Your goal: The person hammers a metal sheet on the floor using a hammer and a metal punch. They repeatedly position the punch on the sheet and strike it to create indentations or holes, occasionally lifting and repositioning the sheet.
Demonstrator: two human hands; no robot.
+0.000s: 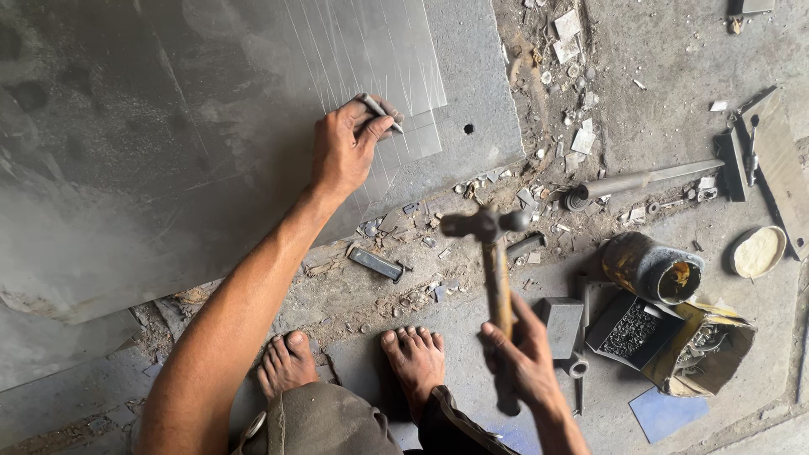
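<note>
Head view | left hand (344,150) fingers pinching punch (381,112) on metal sheet (168,152) | right hand (527,358) fingers gripping hammer (493,244)

arms: bare, no sleeves
hands: left hand (344,145) and right hand (527,358) ungloved
feet: bare, no shoes
legs: grey-brown trousers

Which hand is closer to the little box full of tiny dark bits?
The right hand, gripping the hammer, is just left of the box. The left hand is far away up on the metal sheet, holding a punch.
</note>
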